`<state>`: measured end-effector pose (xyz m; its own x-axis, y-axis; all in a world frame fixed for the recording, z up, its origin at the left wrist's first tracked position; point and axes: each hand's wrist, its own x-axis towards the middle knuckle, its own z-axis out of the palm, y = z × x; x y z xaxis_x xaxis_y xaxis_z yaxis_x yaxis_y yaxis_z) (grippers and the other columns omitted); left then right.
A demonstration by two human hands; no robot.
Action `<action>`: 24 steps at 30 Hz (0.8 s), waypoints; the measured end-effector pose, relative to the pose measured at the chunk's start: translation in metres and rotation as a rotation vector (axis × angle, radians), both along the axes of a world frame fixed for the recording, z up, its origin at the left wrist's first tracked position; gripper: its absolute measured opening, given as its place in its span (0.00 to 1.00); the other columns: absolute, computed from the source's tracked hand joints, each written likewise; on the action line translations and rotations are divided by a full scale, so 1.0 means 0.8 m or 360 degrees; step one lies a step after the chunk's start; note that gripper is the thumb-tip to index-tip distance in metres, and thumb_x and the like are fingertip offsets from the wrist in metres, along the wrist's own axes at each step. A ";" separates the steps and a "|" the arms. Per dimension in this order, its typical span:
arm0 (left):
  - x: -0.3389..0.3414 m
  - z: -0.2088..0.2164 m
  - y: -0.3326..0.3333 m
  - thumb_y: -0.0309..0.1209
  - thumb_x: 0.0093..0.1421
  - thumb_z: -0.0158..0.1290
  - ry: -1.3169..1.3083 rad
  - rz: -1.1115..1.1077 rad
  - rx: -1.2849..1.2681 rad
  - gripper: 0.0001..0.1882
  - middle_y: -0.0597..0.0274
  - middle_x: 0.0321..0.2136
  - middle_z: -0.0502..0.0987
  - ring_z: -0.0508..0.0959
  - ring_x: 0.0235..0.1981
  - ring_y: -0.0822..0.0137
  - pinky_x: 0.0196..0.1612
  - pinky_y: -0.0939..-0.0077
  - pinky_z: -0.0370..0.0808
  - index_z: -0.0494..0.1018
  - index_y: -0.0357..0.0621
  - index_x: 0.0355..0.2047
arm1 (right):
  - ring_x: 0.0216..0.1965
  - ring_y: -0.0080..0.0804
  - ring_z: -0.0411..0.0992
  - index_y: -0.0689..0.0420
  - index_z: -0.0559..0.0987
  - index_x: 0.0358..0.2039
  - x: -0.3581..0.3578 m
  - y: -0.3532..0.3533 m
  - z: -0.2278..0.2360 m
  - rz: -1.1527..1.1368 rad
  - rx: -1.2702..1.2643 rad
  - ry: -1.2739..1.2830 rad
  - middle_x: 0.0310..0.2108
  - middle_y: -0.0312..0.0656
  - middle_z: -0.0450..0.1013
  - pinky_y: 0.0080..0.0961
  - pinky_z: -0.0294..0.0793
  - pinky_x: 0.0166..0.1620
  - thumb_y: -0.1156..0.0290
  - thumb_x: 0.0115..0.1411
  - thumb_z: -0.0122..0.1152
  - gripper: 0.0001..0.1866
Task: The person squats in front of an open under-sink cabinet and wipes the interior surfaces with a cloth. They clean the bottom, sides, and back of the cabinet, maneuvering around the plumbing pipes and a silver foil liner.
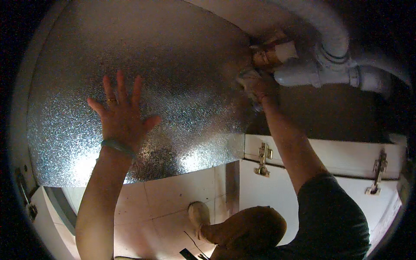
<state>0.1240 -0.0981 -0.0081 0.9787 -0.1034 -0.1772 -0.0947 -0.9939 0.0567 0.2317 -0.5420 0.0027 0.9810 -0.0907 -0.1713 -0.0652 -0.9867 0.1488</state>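
Dark sleeve (333,212) foremost, right hand (266,88) grips cloth (248,81), seemingly wiping right edge of foil sheet (195,110); splayed left hand (123,118) should next brace.

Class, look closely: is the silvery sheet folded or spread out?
Spread out: the silvery sheet extends in one broad surface beneath the splayed left hand.

Sheet (190,117) before me: silvery, finely pebbled, spread broad and flat; strong glare along the near edge, dimmer toward the far side. Wad (248,80) in my grip: pale, crumpled, cloth-like, partly hidden, at the sheet's right side; too dim to tell whether they touch.
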 end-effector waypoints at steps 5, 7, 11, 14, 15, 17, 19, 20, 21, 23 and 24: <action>-0.004 -0.007 0.001 0.70 0.52 0.46 -0.0093 -0.0068 0.0016 0.51 0.50 0.71 0.43 0.41 0.70 0.41 0.57 0.20 0.47 0.48 0.58 0.70 | 0.54 0.48 0.70 0.54 0.75 0.51 0.012 -0.057 0.012 0.0056 -0.0174 0.0112 0.56 0.49 0.70 0.39 0.71 0.54 0.66 0.63 0.50 0.17; -0.009 -0.012 0.005 0.71 0.53 0.44 -0.0134 -0.0060 0.0048 0.50 0.51 0.71 0.43 0.42 0.70 0.41 0.57 0.21 0.48 0.49 0.59 0.70 | 0.54 0.48 0.70 0.54 0.75 0.51 0.011 -0.064 0.012 0.0069 -0.0230 0.0144 0.55 0.50 0.70 0.39 0.71 0.54 0.66 0.63 0.49 0.17; -0.012 -0.023 0.005 0.71 0.52 0.44 -0.0175 -0.0063 -0.0001 0.52 0.49 0.71 0.41 0.40 0.70 0.40 0.57 0.21 0.47 0.47 0.57 0.70 | 0.53 0.48 0.71 0.54 0.75 0.50 0.013 -0.070 0.015 0.0047 -0.0360 0.0176 0.55 0.50 0.71 0.40 0.72 0.53 0.65 0.64 0.49 0.16; -0.008 -0.017 0.004 0.71 0.52 0.44 -0.0142 -0.0051 -0.0043 0.53 0.49 0.71 0.40 0.39 0.70 0.39 0.57 0.20 0.47 0.47 0.56 0.70 | 0.53 0.48 0.71 0.54 0.76 0.49 0.004 -0.072 0.026 0.0007 -0.0461 0.0195 0.54 0.50 0.71 0.41 0.72 0.53 0.65 0.64 0.49 0.16; -0.008 -0.013 0.004 0.71 0.52 0.44 -0.0114 -0.0051 -0.0049 0.53 0.49 0.71 0.40 0.39 0.70 0.39 0.57 0.20 0.47 0.47 0.56 0.70 | 0.53 0.48 0.71 0.54 0.76 0.49 0.000 -0.069 0.022 0.0000 -0.0477 0.0210 0.54 0.50 0.71 0.41 0.72 0.53 0.65 0.64 0.49 0.16; -0.004 -0.006 0.004 0.70 0.53 0.44 -0.0055 -0.0040 0.0014 0.51 0.52 0.71 0.41 0.40 0.70 0.40 0.57 0.19 0.46 0.47 0.59 0.70 | 0.52 0.48 0.71 0.54 0.76 0.49 -0.003 -0.065 0.016 -0.0016 -0.0500 0.0249 0.54 0.51 0.71 0.41 0.72 0.52 0.64 0.64 0.49 0.16; 0.001 -0.001 -0.001 0.70 0.53 0.45 -0.0045 -0.0038 -0.0023 0.50 0.53 0.71 0.41 0.40 0.70 0.41 0.57 0.18 0.46 0.47 0.60 0.70 | 0.52 0.48 0.72 0.55 0.76 0.48 -0.018 -0.073 0.023 -0.0064 -0.0584 0.0275 0.53 0.51 0.72 0.41 0.72 0.52 0.64 0.64 0.48 0.16; 0.003 0.000 -0.004 0.70 0.53 0.46 -0.0051 -0.0044 -0.0089 0.51 0.53 0.71 0.41 0.40 0.70 0.41 0.57 0.17 0.45 0.47 0.60 0.70 | 0.52 0.48 0.72 0.55 0.76 0.48 -0.025 -0.078 0.021 -0.0089 -0.0622 0.0301 0.53 0.51 0.72 0.42 0.72 0.52 0.64 0.64 0.48 0.16; 0.005 0.001 -0.003 0.70 0.52 0.46 -0.0060 -0.0019 -0.0144 0.51 0.53 0.71 0.41 0.40 0.70 0.41 0.57 0.17 0.45 0.47 0.60 0.70 | 0.52 0.48 0.72 0.55 0.76 0.48 -0.023 -0.069 0.015 -0.0089 -0.0651 0.0323 0.53 0.51 0.72 0.42 0.72 0.52 0.64 0.64 0.48 0.16; 0.002 -0.002 0.002 0.70 0.52 0.47 -0.0032 0.0036 -0.0124 0.52 0.53 0.71 0.41 0.41 0.70 0.40 0.57 0.16 0.45 0.48 0.60 0.70 | 0.52 0.48 0.72 0.55 0.77 0.47 -0.022 -0.038 0.003 -0.0085 -0.0694 0.0390 0.53 0.51 0.72 0.42 0.73 0.52 0.64 0.64 0.48 0.16; 0.001 -0.002 0.001 0.70 0.51 0.47 -0.0033 0.0037 -0.0135 0.52 0.53 0.71 0.41 0.41 0.70 0.40 0.56 0.16 0.45 0.48 0.59 0.70 | 0.51 0.48 0.72 0.55 0.77 0.47 -0.031 -0.035 0.011 -0.0117 -0.0733 0.0418 0.53 0.51 0.72 0.42 0.73 0.51 0.64 0.64 0.48 0.16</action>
